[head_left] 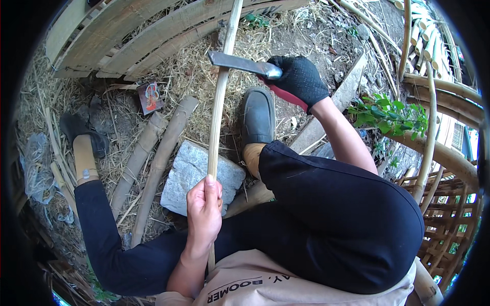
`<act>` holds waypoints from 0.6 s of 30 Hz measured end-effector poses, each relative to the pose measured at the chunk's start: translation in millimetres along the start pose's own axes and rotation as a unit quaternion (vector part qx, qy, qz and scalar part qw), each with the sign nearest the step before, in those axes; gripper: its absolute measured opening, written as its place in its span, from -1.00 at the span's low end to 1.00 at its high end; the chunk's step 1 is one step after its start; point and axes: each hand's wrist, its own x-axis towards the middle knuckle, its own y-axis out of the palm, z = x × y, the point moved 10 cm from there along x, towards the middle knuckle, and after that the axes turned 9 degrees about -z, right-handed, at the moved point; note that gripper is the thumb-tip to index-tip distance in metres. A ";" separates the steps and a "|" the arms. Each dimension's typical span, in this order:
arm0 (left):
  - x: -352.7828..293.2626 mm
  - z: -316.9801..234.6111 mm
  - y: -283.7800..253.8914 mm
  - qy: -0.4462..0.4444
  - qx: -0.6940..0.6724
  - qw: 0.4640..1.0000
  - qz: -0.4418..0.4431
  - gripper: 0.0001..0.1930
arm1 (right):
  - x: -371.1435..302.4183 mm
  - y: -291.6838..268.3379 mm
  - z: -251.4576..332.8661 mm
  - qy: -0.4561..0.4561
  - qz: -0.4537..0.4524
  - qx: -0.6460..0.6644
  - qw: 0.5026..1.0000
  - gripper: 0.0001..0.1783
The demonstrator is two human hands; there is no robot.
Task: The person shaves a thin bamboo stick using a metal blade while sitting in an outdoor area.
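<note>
Seated worker splitting bamboo, seen from above. One long bamboo strip (220,97) runs from the lap away toward the upper edge, its long axis nearly straight ahead of the person and passing over the grey stone block (196,176). The bare left hand (204,209) is closed around the strip's near end, thumb laid along it, just on the body side of the stone. The gloved right hand (298,79) is wrapped firmly around the handle of one flat-bladed knife (240,64), well beyond the stone; the blade lies crosswise to the strip and meets it from the right — so the blade sits far up the strip from the left grip. The left hand is the nearer to the strip's held end. Count — one strip in hand, one knife, one stone, two thick bamboo poles (153,158) lying left of the stone, two dark shoes (256,116).
</note>
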 end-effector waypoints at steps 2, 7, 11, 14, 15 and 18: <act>-0.7 0.9 0.9 -0.005 -0.003 1.000 0.005 -0.56 | -24.7 7.0 22.4 -0.056 0.020 0.061 0.996 -0.71; -2.6 1.4 -0.6 -0.038 -0.022 0.999 -0.012 -0.57 | -67.1 29.8 82.0 -0.163 0.120 0.110 0.973 -0.80; 0.4 3.6 -1.7 -0.020 -0.010 1.000 -0.011 -0.57 | -70.5 45.6 84.7 -0.164 0.136 0.069 0.975 -0.75; -0.1 2.8 -2.3 -0.008 0.004 1.000 -0.018 -0.57 | -65.1 40.4 84.9 -0.163 0.118 0.025 0.979 -0.73; -0.1 2.6 -2.6 -0.008 0.008 1.000 -0.020 -0.57 | -62.5 38.1 83.9 -0.162 0.110 0.009 0.981 -0.72; 0.4 3.8 -2.6 -0.010 0.018 1.000 -0.018 -0.56 | -51.5 38.9 57.8 -0.061 0.077 0.051 0.994 -0.75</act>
